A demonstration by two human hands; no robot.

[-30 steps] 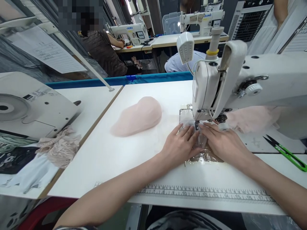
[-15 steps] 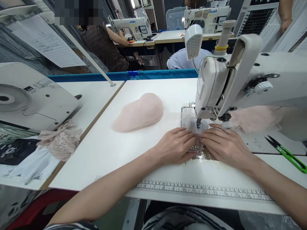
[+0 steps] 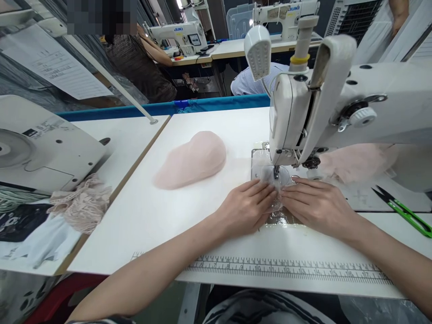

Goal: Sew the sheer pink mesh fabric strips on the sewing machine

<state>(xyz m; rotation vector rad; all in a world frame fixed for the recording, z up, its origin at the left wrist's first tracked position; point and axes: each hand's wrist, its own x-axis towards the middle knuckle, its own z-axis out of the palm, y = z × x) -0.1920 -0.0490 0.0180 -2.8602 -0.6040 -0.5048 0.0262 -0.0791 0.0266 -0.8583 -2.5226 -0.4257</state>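
While left hand (image 3: 248,204) and right hand (image 3: 313,202) lie nearly flat, centre-right, guiding sheer fabric (image 3: 277,204) seems underway; next wants steadiness. Their grip I cannot tell.

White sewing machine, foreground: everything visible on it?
The white sewing machine stands on the right of a white table, its smooth, painted-looking arm cut off by the frame. It carries a ribbed white dial, a white post with a yellow band and a white lamp-shaped piece on a cable. The dark metal presser foot points down over a clear plastic sheet; contact can't be told. The left hand and right hand lie just before it.
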